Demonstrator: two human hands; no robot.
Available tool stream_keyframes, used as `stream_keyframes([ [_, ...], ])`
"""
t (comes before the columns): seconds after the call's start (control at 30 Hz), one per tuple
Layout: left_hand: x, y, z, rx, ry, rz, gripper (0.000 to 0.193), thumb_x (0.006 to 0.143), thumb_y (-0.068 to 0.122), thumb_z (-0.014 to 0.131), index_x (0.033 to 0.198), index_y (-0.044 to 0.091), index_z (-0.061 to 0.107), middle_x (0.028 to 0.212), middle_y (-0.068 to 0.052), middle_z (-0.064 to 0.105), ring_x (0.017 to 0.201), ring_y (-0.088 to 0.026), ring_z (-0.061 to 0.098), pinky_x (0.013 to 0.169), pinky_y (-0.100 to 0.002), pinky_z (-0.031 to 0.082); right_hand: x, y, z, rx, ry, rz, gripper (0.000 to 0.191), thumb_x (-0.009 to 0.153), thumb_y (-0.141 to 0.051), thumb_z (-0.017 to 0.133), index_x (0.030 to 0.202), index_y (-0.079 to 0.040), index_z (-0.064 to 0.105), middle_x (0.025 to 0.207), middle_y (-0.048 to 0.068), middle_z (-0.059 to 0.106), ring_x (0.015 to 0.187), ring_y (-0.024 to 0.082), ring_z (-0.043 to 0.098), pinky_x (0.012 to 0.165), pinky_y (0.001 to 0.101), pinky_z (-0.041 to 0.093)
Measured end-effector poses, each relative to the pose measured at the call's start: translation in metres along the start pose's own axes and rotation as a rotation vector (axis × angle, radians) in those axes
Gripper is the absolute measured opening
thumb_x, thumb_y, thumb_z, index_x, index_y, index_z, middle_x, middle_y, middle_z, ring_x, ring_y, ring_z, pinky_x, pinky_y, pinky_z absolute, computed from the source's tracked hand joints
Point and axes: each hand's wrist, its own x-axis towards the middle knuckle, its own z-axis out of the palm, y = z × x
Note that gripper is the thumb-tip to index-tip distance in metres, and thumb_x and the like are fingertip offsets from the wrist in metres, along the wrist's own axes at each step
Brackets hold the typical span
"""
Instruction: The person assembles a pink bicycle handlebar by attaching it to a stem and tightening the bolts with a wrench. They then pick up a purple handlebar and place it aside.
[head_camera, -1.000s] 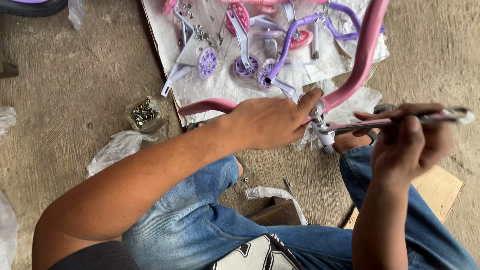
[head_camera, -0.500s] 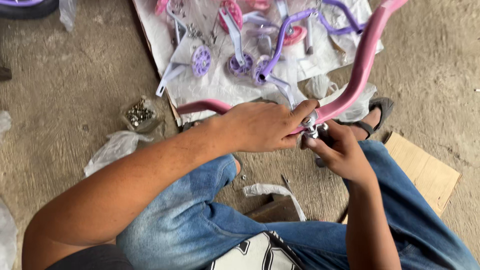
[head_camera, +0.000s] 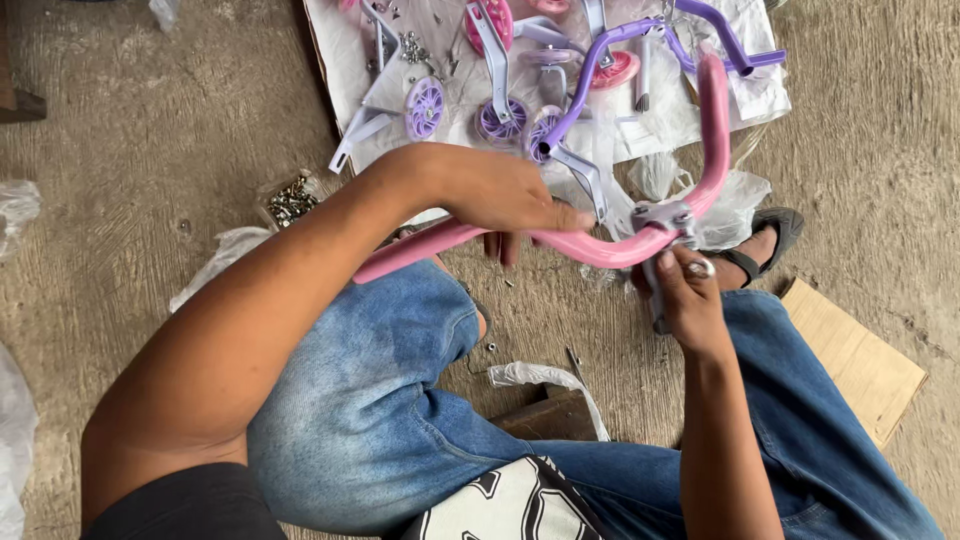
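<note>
Nearest, the right hand (head_camera: 688, 300) pinches a small metal fitting (head_camera: 700, 268) just under the grey clamp (head_camera: 662, 218) on the pink handlebar (head_camera: 600, 247), fingers closed narrowly around it. The left hand (head_camera: 495, 190) wraps the bar's middle, fingers curled over it above the knees. Beyond, a bag of bolts (head_camera: 290, 200) lies on the concrete floor (head_camera: 120, 150). Farthest, purple wheels (head_camera: 425, 107) and a purple frame (head_camera: 640, 40) rest on the cardboard sheet (head_camera: 335, 60).

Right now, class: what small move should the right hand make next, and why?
Probably keep turning the metal clamp tight: the right hand has its fingers at that clamp on the pink handlebar, while the left hand steadies the bar.
</note>
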Motion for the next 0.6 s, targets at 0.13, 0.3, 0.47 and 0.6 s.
stream_keyframes([
  [0.13,0.005,0.007,0.005,-0.223,-0.177,0.016,0.062,0.100,0.054,0.043,0.103,-0.001,0.071,0.071,-0.007,0.066,0.054,-0.016,0.067,0.048,-0.034,0.062,-0.001,0.011,0.004,0.024,0.001,0.057,0.036,0.115,-0.031,0.046,0.101,-0.001,0.060,0.077,0.003,0.059,0.068,0.012,0.057,0.063,0.0286,0.050],
  [0.3,0.006,0.023,0.014,-0.101,-0.076,-0.061,0.067,0.101,0.059,0.046,0.086,0.000,0.076,0.062,-0.003,0.056,0.046,-0.014,0.047,0.042,-0.033,0.044,0.005,0.008,0.012,0.008,-0.025,0.078,0.037,0.113,-0.034,0.044,0.101,-0.002,0.060,0.069,0.003,0.060,0.053,0.010,0.056,0.060,0.0290,0.059],
  [0.47,0.022,0.009,0.027,0.065,0.057,-0.016,0.068,0.097,0.061,0.046,0.075,0.002,0.072,0.064,-0.008,0.062,0.047,-0.020,0.056,0.044,-0.039,0.048,0.007,0.005,0.014,-0.221,0.071,0.170,0.035,0.110,-0.034,0.047,0.095,-0.004,0.059,0.065,0.003,0.058,0.051,0.009,0.053,0.048,0.0257,0.048],
  [0.6,0.040,-0.002,0.038,0.189,0.219,0.162,0.071,0.097,0.064,0.048,0.081,0.000,0.073,0.069,-0.015,0.068,0.059,-0.027,0.066,0.059,-0.045,0.053,0.008,0.004,0.006,-0.377,0.108,0.145,0.040,0.112,-0.031,0.051,0.085,-0.003,0.054,0.064,0.001,0.055,0.051,0.008,0.051,0.049,0.0256,0.044],
])
